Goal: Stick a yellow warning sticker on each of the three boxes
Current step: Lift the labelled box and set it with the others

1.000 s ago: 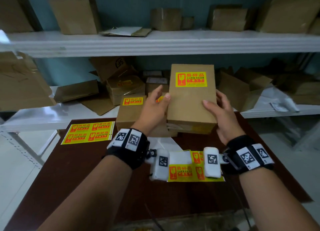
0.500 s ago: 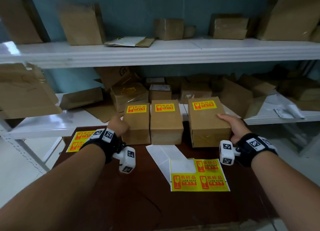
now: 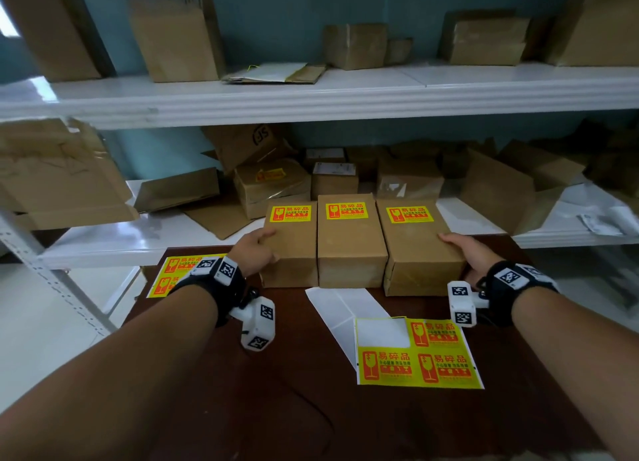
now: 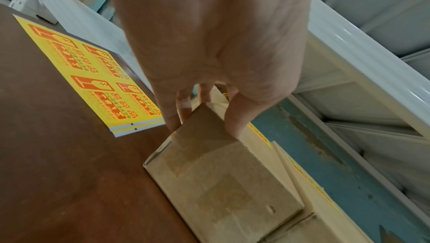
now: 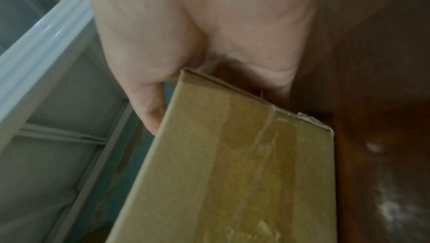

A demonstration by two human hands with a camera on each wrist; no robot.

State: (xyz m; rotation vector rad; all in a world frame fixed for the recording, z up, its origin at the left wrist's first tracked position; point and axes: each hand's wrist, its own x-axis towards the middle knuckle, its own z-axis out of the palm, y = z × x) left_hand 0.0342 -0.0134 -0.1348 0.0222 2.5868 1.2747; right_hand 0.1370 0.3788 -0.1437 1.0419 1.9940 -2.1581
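At the far left corner of the tabletop (image 3: 214, 408) lies a full sticker sheet (image 3: 174, 274), partly under your left wrist. Your left hand (image 3: 254, 251) grasps the left box (image 3: 292, 249): in the left wrist view the thumb lies on the top face and the fingers (image 4: 171, 116) curl down the outer side at the near corner. That box carries a yellow warning sticker (image 3: 291, 213) near the far end of its top.

The middle box (image 3: 350, 242) stands touching the left box along their long sides, near the far edge of the tabletop, and carries its own sticker (image 3: 346, 211) at the far end of its top. Neither hand touches it.

The right box (image 3: 416, 249) sits just beside the middle box, turned slightly, its near end further toward you. Its sticker (image 3: 409, 214) is also at the far end of the top. Your right hand (image 3: 465, 255) grasps this box at its outer side, thumb over the top edge; the right wrist view is blurred but shows the thumb (image 5: 149, 111) bent around the taped end.

In front of the boxes, toward the near right of the tabletop, lies a white backing sheet (image 3: 340, 305) and, overlapping it, a partly used sticker sheet (image 3: 420, 355) with three stickers left and one blank quarter.

Behind the tabletop, white shelving (image 3: 311, 94) holds assorted cardboard boxes.
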